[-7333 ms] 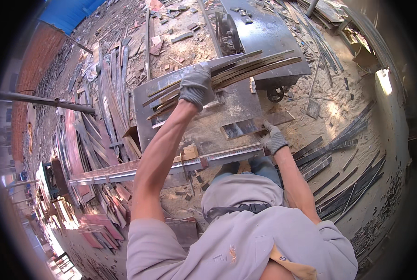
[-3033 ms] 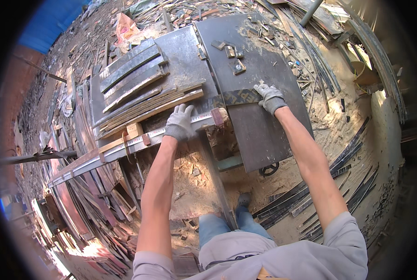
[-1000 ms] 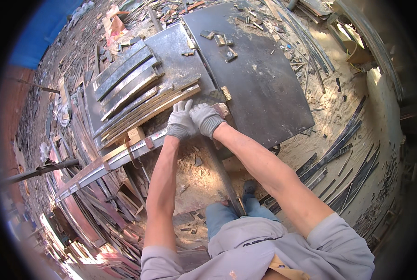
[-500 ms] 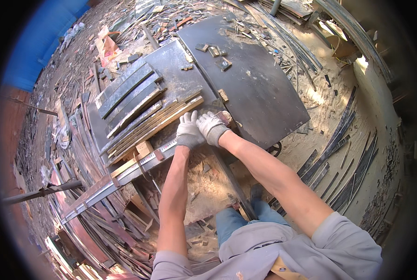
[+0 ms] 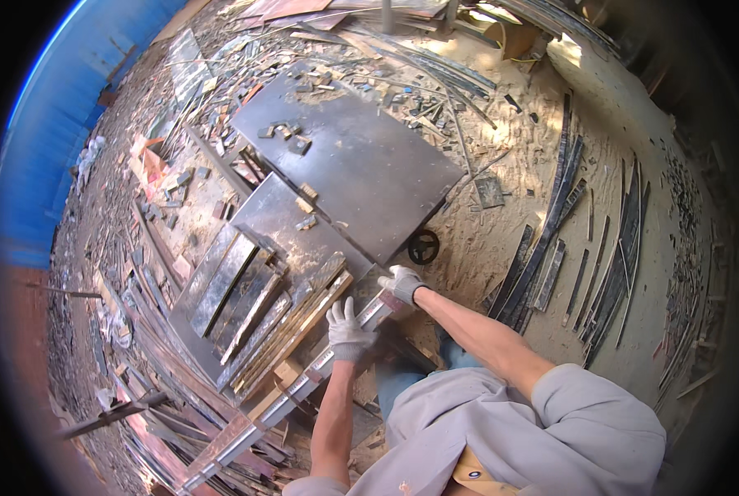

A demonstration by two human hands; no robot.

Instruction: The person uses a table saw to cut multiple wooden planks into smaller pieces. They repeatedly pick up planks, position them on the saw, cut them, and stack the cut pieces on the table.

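My left hand [image 5: 349, 332], in a pale work glove with a grey cuff, is open, fingers spread upward beside the near ends of a bundle of wood strips [image 5: 295, 331]. Just under it runs a metal rail with a scale [image 5: 307, 379]. My right hand [image 5: 403, 285], gloved alike, lies at the rail's upper right end by the metal table's edge, its fingers stretched out to the left. Neither hand visibly holds anything. Several more dark-faced strips [image 5: 230, 285] rest on the smaller metal tabletop [image 5: 274, 217], left of the bundle.
Beyond a narrow slot is a larger dark metal tabletop [image 5: 353, 161] with small offcuts [image 5: 287, 135] on it. A black handwheel [image 5: 423, 246] sits below its right corner. Long dark strips [image 5: 551, 223] lie on the sandy ground at right. Scrap wood [image 5: 159, 289] covers the left ground, toward a blue wall [image 5: 64, 116].
My hands, close together before, have come apart: the left is by the strips' ends, the right at the rail's end. The view has shifted, and the handwheel shows more fully.
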